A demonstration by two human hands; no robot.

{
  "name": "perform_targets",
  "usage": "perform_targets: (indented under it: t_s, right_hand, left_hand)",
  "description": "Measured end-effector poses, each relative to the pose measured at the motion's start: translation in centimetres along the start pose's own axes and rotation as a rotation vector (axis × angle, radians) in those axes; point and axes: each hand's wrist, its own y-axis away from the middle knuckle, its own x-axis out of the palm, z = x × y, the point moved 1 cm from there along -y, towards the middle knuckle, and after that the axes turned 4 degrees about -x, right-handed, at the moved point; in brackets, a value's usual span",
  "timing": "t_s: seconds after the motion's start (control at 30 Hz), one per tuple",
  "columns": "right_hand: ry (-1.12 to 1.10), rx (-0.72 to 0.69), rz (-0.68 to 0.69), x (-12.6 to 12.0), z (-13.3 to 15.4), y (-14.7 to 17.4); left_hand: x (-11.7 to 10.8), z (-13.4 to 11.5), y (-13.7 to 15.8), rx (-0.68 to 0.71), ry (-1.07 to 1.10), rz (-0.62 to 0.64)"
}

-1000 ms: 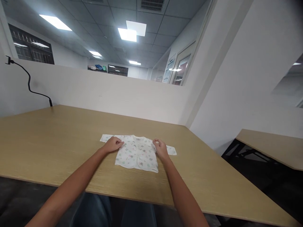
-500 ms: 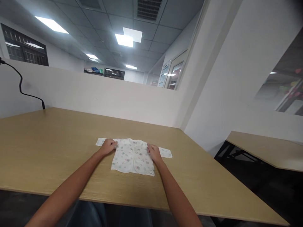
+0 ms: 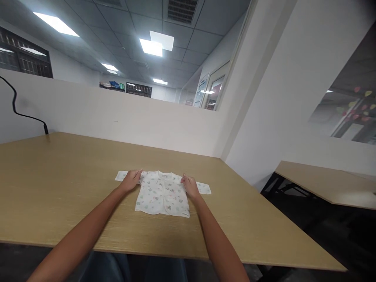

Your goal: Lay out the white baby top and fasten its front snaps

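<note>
A small white baby shirt (image 3: 163, 194) with a scattered print lies spread flat on the table (image 3: 73, 176), its neckline away from me and both sleeves stretched out sideways. My left hand (image 3: 131, 180) is closed on the cloth where the left sleeve joins the body, covering part of that sleeve. At the opposite shoulder, my right hand (image 3: 190, 185) pinches the fabric between thumb and fingers. The hem lies toward me.
A white partition (image 3: 141, 125) stands along the table's far edge, and a white wall (image 3: 264, 109) rises on the right. A black cable (image 3: 29, 116) reaches down to the table's far left corner. Another table (image 3: 311, 182) stands beyond the right edge.
Both hands have shifted slightly up along the shirt toward its shoulders. The shirt stays spread flat; the whole view has turned a little.
</note>
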Motion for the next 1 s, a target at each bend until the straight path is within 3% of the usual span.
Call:
perform_targets:
  t_s: [0.17,0.4,0.5,0.6,0.63,0.7,0.8,0.9,1.0]
  right_hand:
    - [-0.378,0.232,0.073,-0.7,0.4,-0.2]
    - [-0.606,0.497,0.685,-3.7,0.7,1.1]
    - [-0.723,0.467,0.881,-4.3,0.4,1.7]
    - [-0.845,0.365,0.887,-4.6,-0.3,1.7]
    - [-0.886,0.324,0.860,-4.8,-0.5,1.6]
    - [-1.021,0.192,0.735,-5.1,-1.0,1.3]
    - [-1.204,-0.065,0.304,-5.5,-1.0,0.7]
    - [-0.995,-0.164,-0.204,-5.7,-0.6,0.3]
    - [-0.705,-0.139,-0.567,-5.8,-0.5,0.2]
  left_hand:
    - [-0.2,-0.6,0.3,0.080,-0.012,0.035]
    - [-0.2,-0.8,0.3,0.053,0.017,0.113]
    - [-0.7,-0.4,0.3,-0.138,0.305,0.413]
    - [-1.7,0.1,0.7,-0.423,0.690,0.783]
    - [-2.1,0.3,0.8,-0.510,0.785,0.817]
    - [-2.9,0.8,0.9,-0.612,0.939,0.706]
    - [-3.5,0.8,0.8,-0.548,1.143,0.285]
    - [-3.5,-0.1,0.5,-0.381,1.325,-0.052]
    - [-3.1,-0.7,0.3,-0.319,1.491,-0.251]
